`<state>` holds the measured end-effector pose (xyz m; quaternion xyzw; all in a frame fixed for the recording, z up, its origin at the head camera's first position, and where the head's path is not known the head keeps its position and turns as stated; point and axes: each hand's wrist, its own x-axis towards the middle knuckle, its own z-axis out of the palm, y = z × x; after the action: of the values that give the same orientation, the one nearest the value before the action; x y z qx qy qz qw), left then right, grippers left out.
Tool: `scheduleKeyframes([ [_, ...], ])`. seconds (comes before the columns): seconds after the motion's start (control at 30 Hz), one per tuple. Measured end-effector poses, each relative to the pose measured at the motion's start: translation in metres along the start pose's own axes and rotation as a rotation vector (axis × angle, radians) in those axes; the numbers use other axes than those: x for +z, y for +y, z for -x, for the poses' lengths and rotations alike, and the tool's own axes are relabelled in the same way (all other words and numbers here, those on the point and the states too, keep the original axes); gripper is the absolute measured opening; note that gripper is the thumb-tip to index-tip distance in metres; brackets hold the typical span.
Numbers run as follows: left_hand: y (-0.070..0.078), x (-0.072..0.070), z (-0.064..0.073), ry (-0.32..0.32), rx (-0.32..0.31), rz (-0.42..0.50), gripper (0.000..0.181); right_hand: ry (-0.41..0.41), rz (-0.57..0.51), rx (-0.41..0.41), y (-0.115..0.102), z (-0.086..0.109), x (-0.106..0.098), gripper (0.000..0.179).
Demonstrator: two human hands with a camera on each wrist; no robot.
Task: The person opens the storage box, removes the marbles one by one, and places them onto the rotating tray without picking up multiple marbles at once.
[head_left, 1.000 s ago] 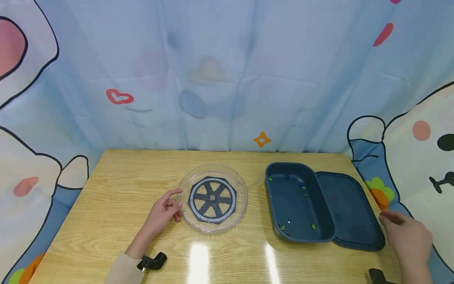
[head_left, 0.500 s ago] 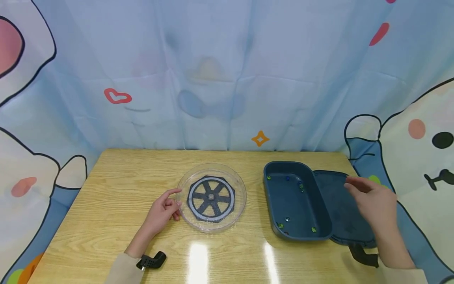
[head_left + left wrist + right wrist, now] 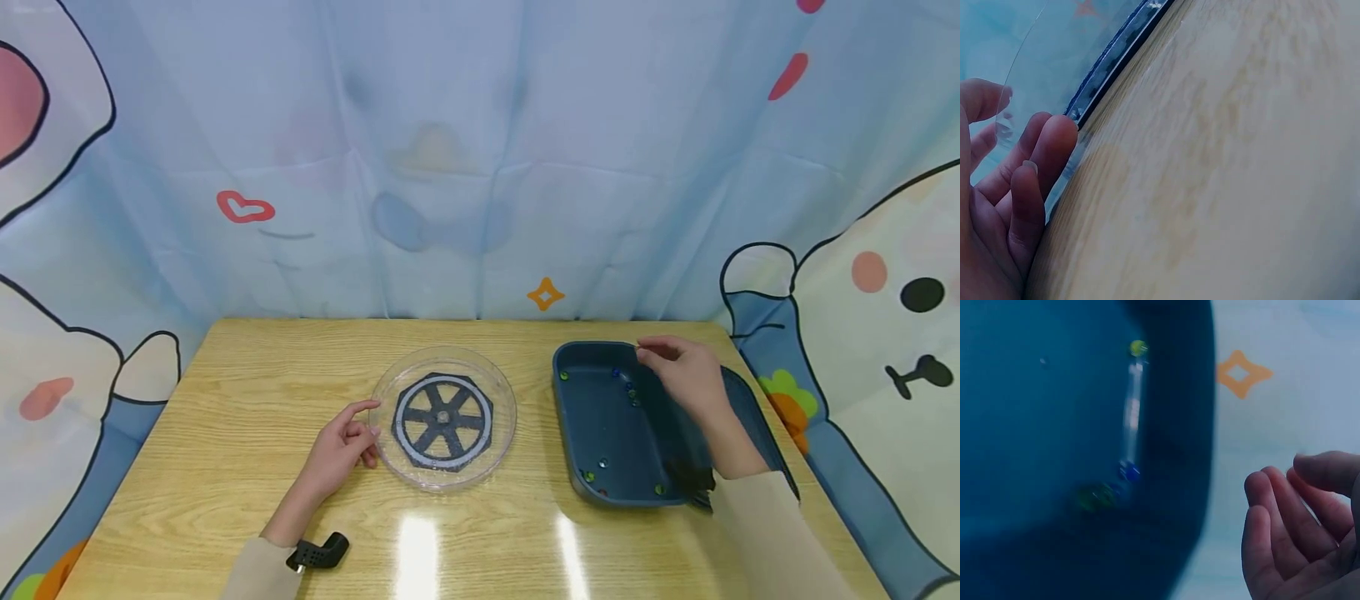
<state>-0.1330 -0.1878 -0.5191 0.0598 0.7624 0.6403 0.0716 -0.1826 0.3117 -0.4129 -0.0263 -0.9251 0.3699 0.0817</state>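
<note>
My left hand rests at the left side of a clear round dish, its fingers touching the rim; in the left wrist view the lower fingers lie against the dish's side. Through the dish shows a dark spoked wheel shape with a pale ring. Over the back right rim of a dark blue bin hovers my right hand, fingers loosely bent. The right wrist view shows nothing between its fingers and thumb. Inside the bin lie several small glass marbles, among them a green marble and a blue marble.
A dark blue lid lies right of the bin, partly hidden by my right arm. Both stand on a wooden table. Behind the table hangs a light blue patterned curtain. A black wrist device is on my left wrist.
My right hand has moved left from beyond the lid's right edge, across the lid, to above the bin's back right rim. The left hand stays at the dish.
</note>
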Motion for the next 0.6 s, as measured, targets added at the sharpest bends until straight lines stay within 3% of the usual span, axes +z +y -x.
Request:
scheduleKeyframes([
  [0.3, 0.002, -0.001, 0.001, -0.001, -0.009, -0.002, 0.042, -0.282, -0.128, -0.003, 0.002, -0.025, 0.042, 0.042],
  [0.6, -0.001, -0.002, 0.000, -0.013, 0.009, 0.008, 0.044, -0.392, -0.204, 0.000, 0.013, -0.040, 0.080, 0.037],
])
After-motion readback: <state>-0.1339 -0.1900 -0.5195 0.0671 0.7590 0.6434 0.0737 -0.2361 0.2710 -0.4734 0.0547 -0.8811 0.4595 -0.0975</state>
